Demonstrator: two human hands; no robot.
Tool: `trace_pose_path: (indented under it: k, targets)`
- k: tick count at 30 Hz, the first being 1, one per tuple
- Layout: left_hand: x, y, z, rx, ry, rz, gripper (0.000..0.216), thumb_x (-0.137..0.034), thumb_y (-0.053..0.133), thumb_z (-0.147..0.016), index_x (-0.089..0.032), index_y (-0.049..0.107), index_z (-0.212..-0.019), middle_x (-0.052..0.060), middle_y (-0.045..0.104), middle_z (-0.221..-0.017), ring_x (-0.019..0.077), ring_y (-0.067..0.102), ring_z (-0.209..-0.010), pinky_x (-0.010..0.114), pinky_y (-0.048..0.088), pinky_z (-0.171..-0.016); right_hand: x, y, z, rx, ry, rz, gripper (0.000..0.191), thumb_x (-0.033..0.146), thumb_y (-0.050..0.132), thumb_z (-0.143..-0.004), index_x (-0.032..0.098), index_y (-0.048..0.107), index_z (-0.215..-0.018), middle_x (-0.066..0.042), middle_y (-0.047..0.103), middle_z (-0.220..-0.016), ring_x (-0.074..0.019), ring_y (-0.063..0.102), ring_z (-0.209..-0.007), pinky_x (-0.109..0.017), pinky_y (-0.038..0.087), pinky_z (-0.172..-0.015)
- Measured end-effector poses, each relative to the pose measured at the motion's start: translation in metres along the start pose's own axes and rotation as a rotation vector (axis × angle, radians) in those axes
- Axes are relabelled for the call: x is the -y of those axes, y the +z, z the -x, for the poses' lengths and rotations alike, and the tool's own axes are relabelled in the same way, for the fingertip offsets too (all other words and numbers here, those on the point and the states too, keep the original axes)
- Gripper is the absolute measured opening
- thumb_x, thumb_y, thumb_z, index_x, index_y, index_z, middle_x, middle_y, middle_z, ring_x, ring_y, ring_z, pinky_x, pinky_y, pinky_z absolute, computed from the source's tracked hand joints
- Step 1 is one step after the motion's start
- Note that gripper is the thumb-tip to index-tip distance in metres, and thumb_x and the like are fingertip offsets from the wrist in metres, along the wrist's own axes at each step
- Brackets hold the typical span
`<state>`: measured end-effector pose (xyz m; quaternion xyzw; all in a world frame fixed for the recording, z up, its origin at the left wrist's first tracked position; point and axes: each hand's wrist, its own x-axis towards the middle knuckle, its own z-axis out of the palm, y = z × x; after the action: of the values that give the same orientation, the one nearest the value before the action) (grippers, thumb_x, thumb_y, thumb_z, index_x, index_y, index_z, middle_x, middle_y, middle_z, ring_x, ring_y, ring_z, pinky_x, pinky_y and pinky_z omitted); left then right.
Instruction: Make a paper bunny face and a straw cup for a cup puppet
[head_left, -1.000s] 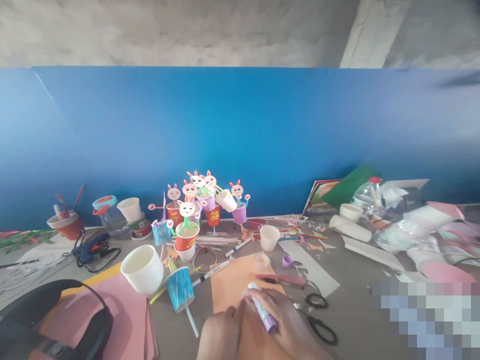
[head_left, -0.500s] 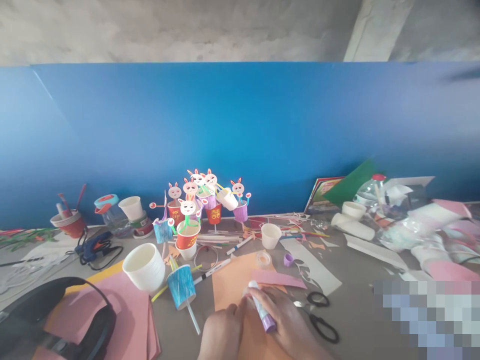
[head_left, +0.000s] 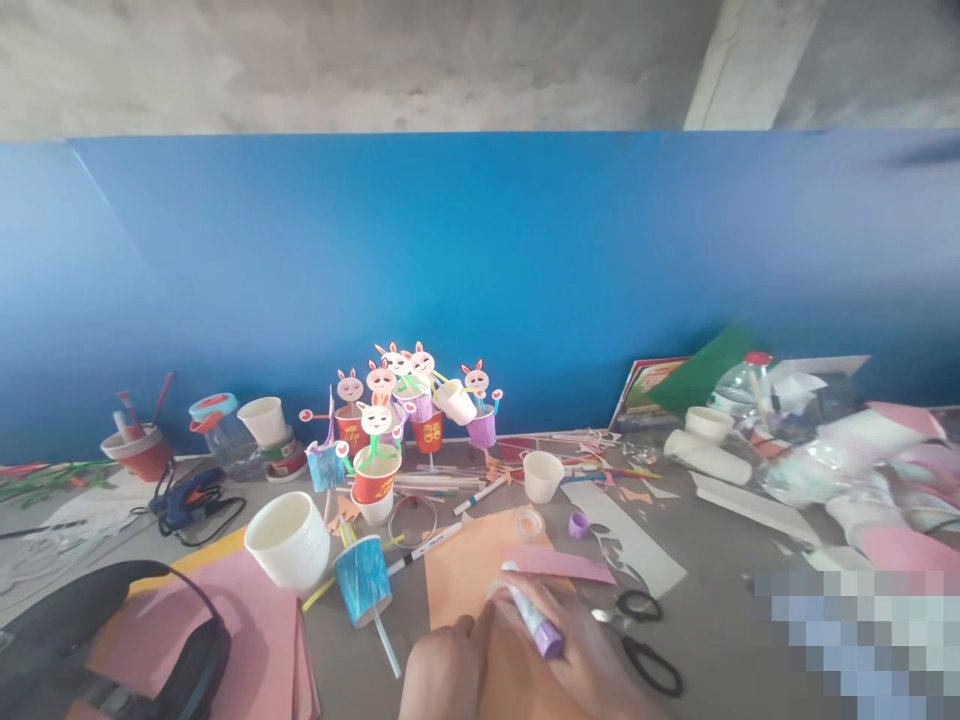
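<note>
In my right hand [head_left: 574, 635] is a glue stick [head_left: 534, 612] with a white barrel and a purple base, tilted with the base toward me. Its far end is close to the fingertips of my left hand [head_left: 446, 665], which is curled low over orange paper [head_left: 469, 560]. Something small and pale shows at those fingertips, too blurred to name. A pink paper strip [head_left: 562, 566] lies just beyond my hands. The purple cap [head_left: 578, 525] sits past the strip, beside a roll of clear tape [head_left: 528, 522]. Black-handled scissors [head_left: 649, 665] rest right of my right hand.
A blue-coloured cup [head_left: 363, 580] with a straw and a stack of white cups [head_left: 287, 542] stand to the left. Headphones [head_left: 202, 660] lie on pink paper [head_left: 262, 640]. Several rabbit-faced cup figures [head_left: 375, 420] stand at the back. White cups and plastic wrap [head_left: 814, 460] crowd the right.
The glue stick in my right hand has shifted slightly right and its base has swung a little away from me. My left hand stays nearly in place.
</note>
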<state>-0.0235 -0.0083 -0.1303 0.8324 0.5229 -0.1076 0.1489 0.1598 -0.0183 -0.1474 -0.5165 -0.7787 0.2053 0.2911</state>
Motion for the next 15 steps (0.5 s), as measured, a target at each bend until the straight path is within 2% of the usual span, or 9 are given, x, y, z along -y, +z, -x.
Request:
trace_pose_path:
  k: [6, 10, 15]
  targets:
    - [0.000, -0.001, 0.001, -0.005, -0.006, 0.022, 0.063, 0.002, 0.039, -0.088, -0.018, 0.043, -0.147, 0.018, 0.074, -0.104, 0.0361, 0.074, -0.090, 0.042, 0.058, -0.070, 0.002, -0.001, 0.000, -0.012, -0.041, -0.001, 0.039, 0.021, 0.053, -0.091, 0.029, 0.060, -0.129, -0.007, 0.075, -0.106, -0.0254, 0.069, -0.103, -0.035, 0.057, -0.087]
    - [0.001, -0.005, 0.003, -0.004, -0.033, 0.108, 0.054, -0.006, 0.038, -0.093, -0.018, 0.047, -0.145, 0.016, 0.074, -0.109, 0.0350, 0.073, -0.095, 0.043, 0.057, -0.076, -0.005, 0.001, 0.003, -0.033, 0.029, -0.121, 0.036, 0.030, 0.051, -0.096, 0.029, 0.058, -0.132, -0.007, 0.075, -0.114, -0.0237, 0.070, -0.107, -0.033, 0.057, -0.090]
    - [0.004, -0.001, 0.004, -0.051, -0.042, 0.187, 0.050, -0.011, 0.039, -0.094, -0.020, 0.049, -0.142, 0.013, 0.076, -0.107, 0.0304, 0.073, -0.096, 0.036, 0.054, -0.076, -0.010, 0.001, 0.005, -0.050, 0.063, -0.200, 0.040, 0.039, 0.050, -0.098, 0.028, 0.054, -0.136, -0.009, 0.073, -0.122, -0.0242, 0.068, -0.113, -0.034, 0.055, -0.096]
